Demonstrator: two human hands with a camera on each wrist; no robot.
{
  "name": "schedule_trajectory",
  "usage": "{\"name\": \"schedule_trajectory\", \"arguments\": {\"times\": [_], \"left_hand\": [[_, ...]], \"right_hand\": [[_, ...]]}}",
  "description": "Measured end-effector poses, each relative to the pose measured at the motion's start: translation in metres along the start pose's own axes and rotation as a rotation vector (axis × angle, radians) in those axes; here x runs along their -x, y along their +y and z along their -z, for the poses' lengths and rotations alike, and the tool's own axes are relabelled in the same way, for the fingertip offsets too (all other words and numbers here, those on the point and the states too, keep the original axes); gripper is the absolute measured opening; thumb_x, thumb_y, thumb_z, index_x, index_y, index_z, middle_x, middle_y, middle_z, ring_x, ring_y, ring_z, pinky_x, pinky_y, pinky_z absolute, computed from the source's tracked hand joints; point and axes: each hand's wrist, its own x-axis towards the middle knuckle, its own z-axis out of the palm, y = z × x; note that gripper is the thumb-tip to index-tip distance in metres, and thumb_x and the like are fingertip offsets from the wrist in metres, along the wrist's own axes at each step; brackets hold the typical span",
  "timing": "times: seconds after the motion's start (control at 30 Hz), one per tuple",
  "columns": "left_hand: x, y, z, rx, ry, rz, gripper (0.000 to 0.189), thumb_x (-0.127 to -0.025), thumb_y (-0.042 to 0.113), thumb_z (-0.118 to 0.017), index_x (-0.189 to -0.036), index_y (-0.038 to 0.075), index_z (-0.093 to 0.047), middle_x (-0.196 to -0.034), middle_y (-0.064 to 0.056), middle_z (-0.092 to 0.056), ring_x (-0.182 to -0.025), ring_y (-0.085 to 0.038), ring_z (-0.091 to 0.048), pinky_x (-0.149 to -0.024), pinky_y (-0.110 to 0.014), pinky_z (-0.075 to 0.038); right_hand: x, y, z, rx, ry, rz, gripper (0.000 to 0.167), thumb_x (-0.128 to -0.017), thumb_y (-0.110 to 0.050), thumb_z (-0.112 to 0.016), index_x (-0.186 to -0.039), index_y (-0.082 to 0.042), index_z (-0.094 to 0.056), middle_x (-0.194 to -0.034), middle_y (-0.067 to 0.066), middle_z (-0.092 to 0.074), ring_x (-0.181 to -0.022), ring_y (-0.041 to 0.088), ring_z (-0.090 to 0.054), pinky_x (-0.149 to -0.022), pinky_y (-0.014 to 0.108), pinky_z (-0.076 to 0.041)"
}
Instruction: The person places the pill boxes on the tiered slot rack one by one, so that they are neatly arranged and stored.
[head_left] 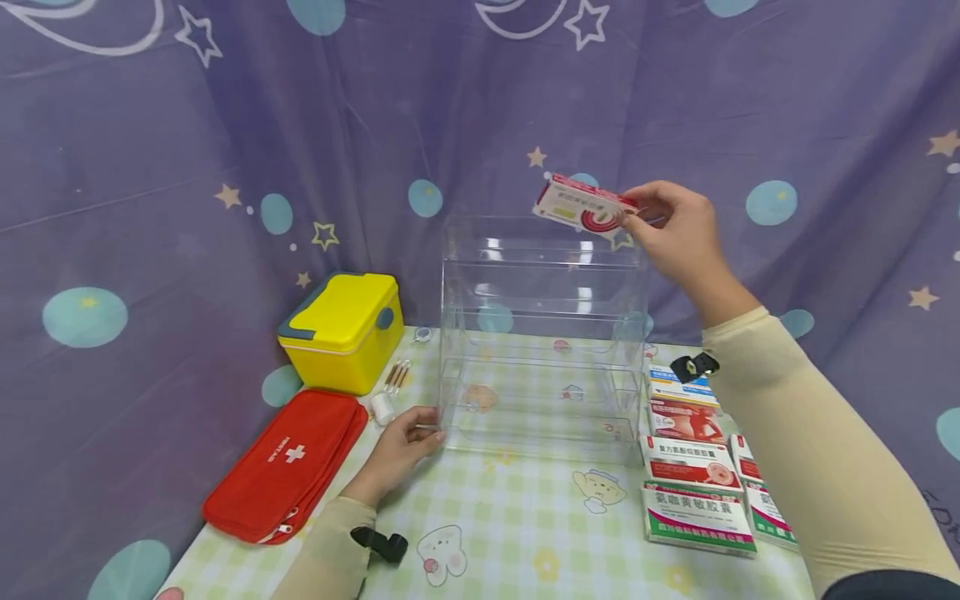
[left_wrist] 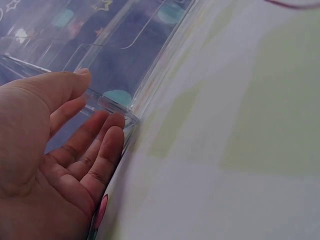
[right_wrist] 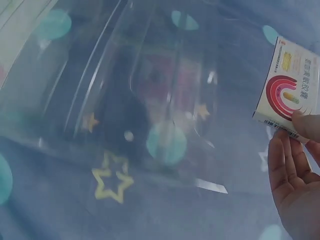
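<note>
My right hand (head_left: 678, 229) pinches one end of a white and red medicine box (head_left: 581, 204). That box is raised above the top right of a clear tiered acrylic display rack (head_left: 543, 433). In the right wrist view, thumb and fingers grip the medicine box (right_wrist: 287, 82) at its lower end. At the rack's lower left corner, my left hand (head_left: 401, 446) rests with its fingertips against the plastic. The left wrist view shows this left hand (left_wrist: 65, 145) with loosely bent fingers touching the rack's bottom corner (left_wrist: 117, 106), thumb apart from them.
Several medicine boxes (head_left: 697, 517) lie in rows right of the rack. On the left are a red first-aid pouch (head_left: 288, 467), a yellow lidded box (head_left: 348, 317), a small white bottle (head_left: 382, 408) and brown-filled swabs (head_left: 397, 377). A purple curtain (head_left: 360, 108) hangs behind the checked tablecloth (head_left: 517, 517).
</note>
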Motion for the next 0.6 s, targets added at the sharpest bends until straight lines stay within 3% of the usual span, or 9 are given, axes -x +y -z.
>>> {"name": "schedule_trajectory", "arguments": {"times": [0.13, 0.27, 0.4, 0.6], "left_hand": [[0.0, 0.001, -0.001, -0.009, 0.009, -0.001, 0.037, -0.095, 0.013, -0.08, -0.13, 0.009, -0.067, -0.121, -0.012, -0.068, -0.103, -0.024, -0.068, -0.083, -0.028, -0.055], [0.0, 0.001, -0.001, -0.015, 0.009, 0.004, 0.037, -0.095, 0.012, -0.08, -0.13, 0.01, -0.067, -0.122, -0.011, -0.068, -0.104, -0.023, -0.068, -0.084, -0.028, -0.056], [0.001, 0.002, -0.001, -0.027, -0.004, 0.001, 0.038, -0.096, 0.013, -0.079, -0.131, 0.008, -0.066, -0.123, -0.012, -0.068, -0.105, -0.023, -0.068, -0.084, -0.027, -0.055], [0.001, 0.002, 0.0, -0.043, -0.012, -0.005, 0.04, -0.096, 0.013, -0.078, -0.133, 0.007, -0.065, -0.124, -0.013, -0.067, -0.105, -0.024, -0.068, -0.084, -0.027, -0.055]], "right_hand": [[-0.017, -0.001, -0.028, 0.001, -0.073, -0.06, 0.025, -0.098, -0.02, -0.076, -0.121, -0.012, -0.076, -0.108, 0.006, -0.07, -0.092, 0.016, -0.07, -0.066, 0.022, -0.053], [-0.027, -0.002, -0.057, 0.044, -0.12, -0.079, 0.028, -0.1, -0.02, -0.073, -0.127, -0.013, -0.075, -0.113, 0.006, -0.067, -0.099, 0.02, -0.07, -0.075, 0.031, -0.056], [-0.031, -0.004, -0.081, 0.09, -0.151, -0.11, 0.028, -0.102, -0.021, -0.071, -0.129, -0.014, -0.074, -0.112, 0.006, -0.067, -0.1, 0.02, -0.068, -0.08, 0.039, -0.056], [-0.032, -0.008, -0.106, 0.1, -0.203, -0.141, 0.025, -0.102, -0.023, -0.071, -0.125, -0.014, -0.073, -0.112, 0.003, -0.072, -0.101, 0.02, -0.068, -0.084, 0.04, -0.055]]}}
